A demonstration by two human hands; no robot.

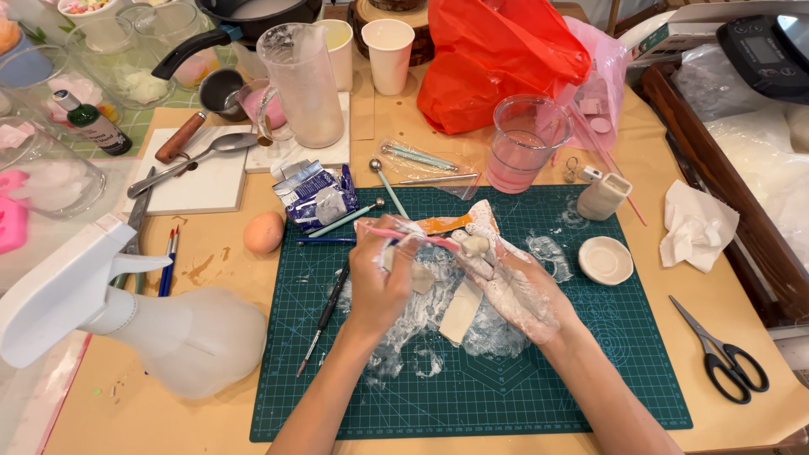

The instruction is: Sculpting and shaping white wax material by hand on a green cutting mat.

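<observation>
Over the green cutting mat [590, 371], my right hand [514, 291], smeared with white clay, cradles a small pale clay figure [474, 246]. My left hand [379, 282] grips a thin pink modelling tool [396, 233] whose tip reaches toward the figure. Crumpled clear plastic wrap [430, 337] and a flat strip of white clay [462, 312] lie on the mat under both hands.
A white spray bottle [152, 324] stands at the left, with an egg [264, 232] and a blue clay packet [316, 195] near it. A small white dish [605, 259], clay cup [602, 196], pink water cup [522, 143], scissors [723, 354], brushes [324, 316] and a red bag [497, 59] surround the mat.
</observation>
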